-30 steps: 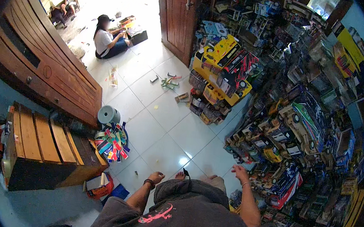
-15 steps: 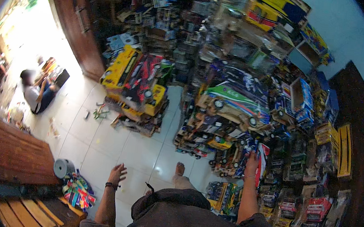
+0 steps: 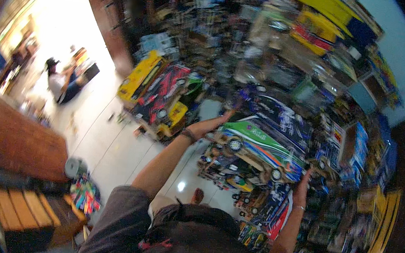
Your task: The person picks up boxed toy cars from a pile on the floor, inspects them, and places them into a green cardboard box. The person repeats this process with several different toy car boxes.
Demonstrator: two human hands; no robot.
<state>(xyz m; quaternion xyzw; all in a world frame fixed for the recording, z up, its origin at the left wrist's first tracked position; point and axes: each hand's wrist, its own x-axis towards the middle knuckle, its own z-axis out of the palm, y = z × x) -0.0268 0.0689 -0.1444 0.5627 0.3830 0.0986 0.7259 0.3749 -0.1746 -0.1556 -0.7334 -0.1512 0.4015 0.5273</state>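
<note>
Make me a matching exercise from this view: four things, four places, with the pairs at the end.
1. left hand
2. right hand
3. large toy bus
4. grey roll

A. between the two hands
B. beside multicoloured strips
C. at the bus's end on the picture's right
D. at the bus's end on the picture's left

Pairs: 1-D, 2-C, 3-A, 4-B
</note>
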